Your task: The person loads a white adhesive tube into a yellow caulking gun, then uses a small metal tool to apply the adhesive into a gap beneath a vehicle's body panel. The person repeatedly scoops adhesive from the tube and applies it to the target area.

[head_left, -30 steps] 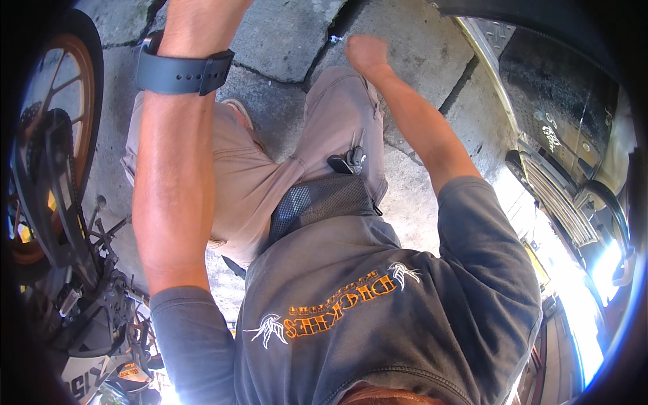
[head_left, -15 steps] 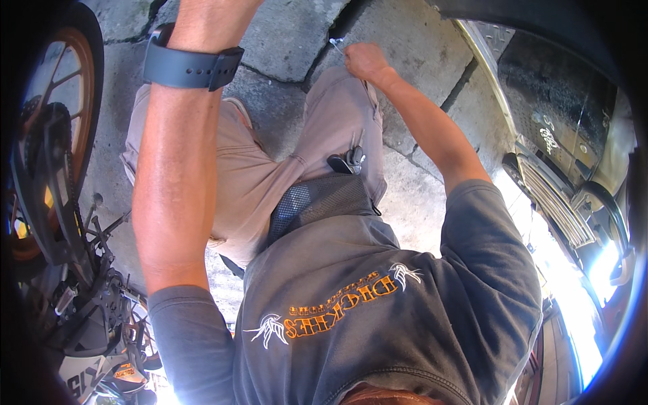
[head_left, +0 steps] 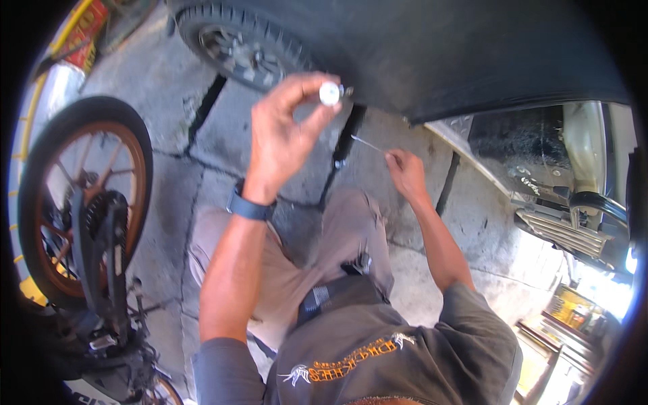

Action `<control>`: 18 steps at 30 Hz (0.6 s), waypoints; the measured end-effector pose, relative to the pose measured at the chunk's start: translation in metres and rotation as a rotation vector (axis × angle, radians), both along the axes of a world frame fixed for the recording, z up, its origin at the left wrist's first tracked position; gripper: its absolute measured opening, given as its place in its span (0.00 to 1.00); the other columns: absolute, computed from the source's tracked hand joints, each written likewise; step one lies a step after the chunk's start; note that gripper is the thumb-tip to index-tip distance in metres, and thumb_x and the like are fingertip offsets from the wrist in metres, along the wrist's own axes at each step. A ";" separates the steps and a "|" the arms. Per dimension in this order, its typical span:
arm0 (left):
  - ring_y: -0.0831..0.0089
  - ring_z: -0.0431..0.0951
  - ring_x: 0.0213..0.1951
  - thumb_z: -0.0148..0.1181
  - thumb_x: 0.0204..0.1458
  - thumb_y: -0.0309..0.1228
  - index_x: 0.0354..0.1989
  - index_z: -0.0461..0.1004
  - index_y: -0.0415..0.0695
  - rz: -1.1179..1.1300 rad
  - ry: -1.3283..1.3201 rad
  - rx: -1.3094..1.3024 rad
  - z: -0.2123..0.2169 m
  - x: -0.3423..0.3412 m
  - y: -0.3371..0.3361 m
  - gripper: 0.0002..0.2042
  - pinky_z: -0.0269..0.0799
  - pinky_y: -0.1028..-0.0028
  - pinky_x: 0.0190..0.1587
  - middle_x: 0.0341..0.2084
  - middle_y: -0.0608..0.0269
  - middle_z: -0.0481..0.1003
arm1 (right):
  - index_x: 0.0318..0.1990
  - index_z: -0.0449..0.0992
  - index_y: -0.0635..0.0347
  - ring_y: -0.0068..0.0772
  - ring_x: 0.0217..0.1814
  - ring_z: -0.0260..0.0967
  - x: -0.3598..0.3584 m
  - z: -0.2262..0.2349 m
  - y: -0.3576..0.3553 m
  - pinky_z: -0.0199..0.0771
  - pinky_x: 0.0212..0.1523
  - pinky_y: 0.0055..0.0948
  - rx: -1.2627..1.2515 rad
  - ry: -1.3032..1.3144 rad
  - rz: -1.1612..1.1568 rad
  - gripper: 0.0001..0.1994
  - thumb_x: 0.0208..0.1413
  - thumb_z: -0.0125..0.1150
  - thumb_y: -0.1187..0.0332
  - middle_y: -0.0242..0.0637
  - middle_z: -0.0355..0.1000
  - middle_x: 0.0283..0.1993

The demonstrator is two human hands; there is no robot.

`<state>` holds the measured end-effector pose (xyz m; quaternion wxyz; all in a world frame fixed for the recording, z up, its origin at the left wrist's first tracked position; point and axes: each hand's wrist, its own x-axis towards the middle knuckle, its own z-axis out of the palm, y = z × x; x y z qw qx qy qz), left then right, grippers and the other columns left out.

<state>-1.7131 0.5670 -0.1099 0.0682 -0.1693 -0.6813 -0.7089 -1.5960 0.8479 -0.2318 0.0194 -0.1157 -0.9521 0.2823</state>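
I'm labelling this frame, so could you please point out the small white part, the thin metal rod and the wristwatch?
small white part point(head_left: 329, 93), head view, its round face.
thin metal rod point(head_left: 368, 143), head view, mid-shaft.
wristwatch point(head_left: 251, 208), head view, dark strap.

Left hand point(head_left: 280, 135) now raised, pinching bolt point(head_left: 329, 93)

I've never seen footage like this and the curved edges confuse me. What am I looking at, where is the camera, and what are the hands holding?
This comes from a wide fisheye camera worn on a person's head, looking down, so straight lines bend near the rim. The two bare arms are the wearer's own. The left hand, with a dark wristband, pinches a small round white-capped part in its fingers. The right hand holds a thin metal rod. Below is cracked grey concrete ground. An orange-rimmed motorcycle wheel stands on the left, and a dark vehicle body is above.
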 end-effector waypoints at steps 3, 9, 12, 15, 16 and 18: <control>0.72 0.81 0.47 0.70 0.52 0.20 0.45 0.82 0.39 -0.093 0.032 -0.042 0.010 0.005 0.005 0.11 0.76 0.71 0.54 0.45 0.58 0.81 | 0.42 0.85 0.61 0.34 0.31 0.72 0.007 0.072 0.001 0.70 0.35 0.32 -0.103 0.135 -0.057 0.08 0.59 0.65 0.69 0.39 0.75 0.31; 0.71 0.80 0.47 0.64 0.61 0.28 0.53 0.76 0.36 -0.234 -0.482 0.665 0.012 0.011 0.008 0.14 0.79 0.69 0.54 0.49 0.56 0.78 | 0.41 0.85 0.63 0.19 0.30 0.64 0.015 0.171 -0.015 0.65 0.33 0.23 -0.185 0.404 -0.043 0.06 0.57 0.67 0.75 0.31 0.70 0.27; 0.69 0.79 0.48 0.63 0.62 0.28 0.55 0.73 0.37 -0.270 -0.637 0.857 0.010 0.012 0.001 0.15 0.80 0.70 0.54 0.47 0.58 0.76 | 0.40 0.84 0.63 0.19 0.30 0.65 0.019 0.182 -0.025 0.66 0.34 0.22 -0.271 0.480 -0.024 0.05 0.58 0.66 0.75 0.30 0.71 0.28; 0.68 0.79 0.48 0.62 0.63 0.29 0.52 0.73 0.37 -0.219 -0.686 0.992 0.007 0.010 0.000 0.13 0.80 0.70 0.54 0.46 0.58 0.76 | 0.41 0.83 0.63 0.20 0.31 0.66 0.022 0.181 -0.043 0.67 0.35 0.22 -0.377 0.548 -0.004 0.05 0.60 0.65 0.75 0.30 0.73 0.29; 0.69 0.80 0.47 0.62 0.63 0.29 0.49 0.74 0.38 -0.193 -0.683 0.976 0.007 0.011 0.000 0.11 0.80 0.71 0.54 0.44 0.58 0.77 | 0.41 0.82 0.63 0.20 0.31 0.67 0.023 0.175 -0.053 0.68 0.35 0.22 -0.428 0.561 -0.018 0.04 0.60 0.64 0.75 0.31 0.73 0.29; 0.70 0.82 0.44 0.62 0.63 0.29 0.43 0.74 0.39 -0.147 -0.682 0.951 0.011 0.015 0.003 0.07 0.81 0.72 0.52 0.39 0.59 0.80 | 0.41 0.80 0.63 0.18 0.32 0.66 0.025 0.161 -0.069 0.67 0.35 0.22 -0.451 0.576 -0.013 0.04 0.62 0.63 0.74 0.30 0.72 0.30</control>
